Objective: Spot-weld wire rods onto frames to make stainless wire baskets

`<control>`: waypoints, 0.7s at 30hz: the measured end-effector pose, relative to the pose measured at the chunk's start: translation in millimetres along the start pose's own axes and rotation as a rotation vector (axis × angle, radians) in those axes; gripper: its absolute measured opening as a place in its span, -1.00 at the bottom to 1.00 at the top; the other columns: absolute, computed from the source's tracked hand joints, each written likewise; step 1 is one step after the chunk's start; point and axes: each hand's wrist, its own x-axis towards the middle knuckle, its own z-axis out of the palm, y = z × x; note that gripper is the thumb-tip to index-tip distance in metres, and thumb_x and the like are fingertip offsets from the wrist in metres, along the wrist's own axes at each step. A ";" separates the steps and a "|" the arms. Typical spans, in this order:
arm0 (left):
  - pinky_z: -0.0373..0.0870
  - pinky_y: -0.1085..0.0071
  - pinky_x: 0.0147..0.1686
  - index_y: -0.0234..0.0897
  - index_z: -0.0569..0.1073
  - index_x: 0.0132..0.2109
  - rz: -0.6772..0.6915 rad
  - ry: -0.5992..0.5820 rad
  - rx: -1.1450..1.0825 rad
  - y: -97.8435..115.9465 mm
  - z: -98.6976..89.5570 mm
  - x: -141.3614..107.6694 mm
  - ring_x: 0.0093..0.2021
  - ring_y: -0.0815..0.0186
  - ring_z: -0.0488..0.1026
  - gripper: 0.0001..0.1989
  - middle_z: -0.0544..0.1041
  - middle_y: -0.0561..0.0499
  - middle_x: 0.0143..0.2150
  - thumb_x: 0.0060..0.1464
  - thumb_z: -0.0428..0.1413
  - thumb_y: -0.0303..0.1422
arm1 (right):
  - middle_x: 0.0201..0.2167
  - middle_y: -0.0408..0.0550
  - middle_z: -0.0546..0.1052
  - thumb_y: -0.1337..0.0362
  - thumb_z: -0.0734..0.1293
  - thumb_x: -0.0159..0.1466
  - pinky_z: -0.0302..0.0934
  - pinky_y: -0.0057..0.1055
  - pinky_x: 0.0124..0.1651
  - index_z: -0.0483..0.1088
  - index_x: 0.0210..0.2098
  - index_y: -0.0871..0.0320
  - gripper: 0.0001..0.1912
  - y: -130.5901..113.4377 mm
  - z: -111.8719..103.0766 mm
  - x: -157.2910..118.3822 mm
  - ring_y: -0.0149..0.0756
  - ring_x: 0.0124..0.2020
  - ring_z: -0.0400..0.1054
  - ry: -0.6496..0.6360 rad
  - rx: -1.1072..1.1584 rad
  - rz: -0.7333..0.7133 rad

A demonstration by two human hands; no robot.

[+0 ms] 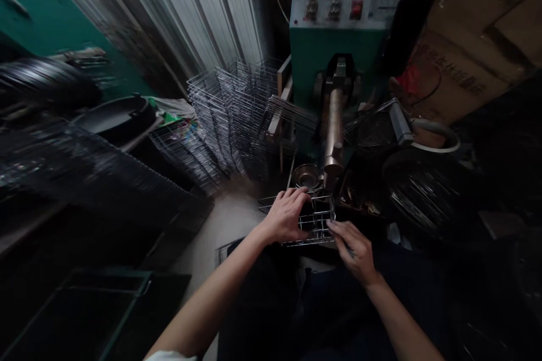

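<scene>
A wire rack [320, 218] of thin bright metal rods lies low in front of me, above my lap. Its left side is grasped by my left hand [284, 218], with the fingers over the top and the thumb toward the lower rods. My right hand [354, 248] is closed at the rack's right end, its fingertips pinching near the corner. Something small and dark shows below the right fingers, too dim to name. Just beyond the rack, the rounded metal arm [334, 132] of a green machine [302, 51] points toward me. A small metal dish [306, 177] sits under that arm.
Tall stacks of wire baskets [231, 110] stand left of the machine. More wire racks [105, 163] and a black pan [116, 115] are at the left. On the right are a dark container of metal rods [419, 197], a round pale-rimmed container [451, 138] and cardboard boxes [470, 62].
</scene>
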 end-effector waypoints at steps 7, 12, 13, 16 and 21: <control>0.22 0.03 0.12 -0.21 0.29 0.08 0.024 -0.029 -0.001 -14.0 -7.9 16.1 0.23 -0.06 0.26 -0.20 0.29 -0.22 0.32 -0.34 0.37 -0.13 | -0.08 -0.01 0.61 0.48 0.27 0.38 0.42 -0.21 0.00 0.45 0.14 -0.01 -0.59 4.5 7.8 12.1 -0.22 -0.08 0.51 0.062 -0.022 0.013; 0.23 0.01 0.11 -0.21 0.29 0.09 0.039 -0.056 0.034 -15.2 -13.7 18.4 0.22 -0.08 0.26 -0.19 0.27 -0.23 0.33 -0.33 0.37 -0.11 | -0.11 -0.01 0.62 0.46 0.28 0.39 0.42 -0.22 -0.02 0.47 0.12 0.00 -0.63 2.8 9.9 14.8 -0.21 -0.10 0.51 0.085 -0.001 0.028; 0.23 0.01 0.11 -0.21 0.29 0.10 0.039 -0.060 0.041 -14.9 -15.1 18.8 0.21 -0.08 0.26 -0.19 0.27 -0.22 0.33 -0.33 0.36 -0.10 | -0.11 -0.01 0.62 0.45 0.28 0.39 0.42 -0.22 -0.02 0.47 0.11 0.00 -0.63 2.1 10.1 15.6 -0.21 -0.10 0.52 0.089 0.001 0.031; 0.24 0.01 0.10 -0.21 0.28 0.10 0.038 -0.063 0.058 -14.5 -18.3 20.8 0.21 -0.08 0.26 -0.20 0.27 -0.21 0.34 -0.32 0.36 -0.10 | -0.11 -0.02 0.62 0.45 0.28 0.39 0.42 -0.22 -0.02 0.48 0.11 0.00 -0.63 1.2 10.8 18.3 -0.21 -0.10 0.51 0.095 0.004 0.035; 0.28 0.04 0.08 -0.21 0.29 0.07 0.038 -0.064 0.063 -13.9 -17.1 21.9 0.17 -0.05 0.30 -0.26 0.31 -0.18 0.30 -0.29 0.34 -0.14 | -0.11 -0.03 0.61 0.44 0.28 0.39 0.41 -0.25 -0.01 0.48 0.11 -0.01 -0.64 1.8 11.8 17.6 -0.23 -0.09 0.49 0.100 0.030 0.073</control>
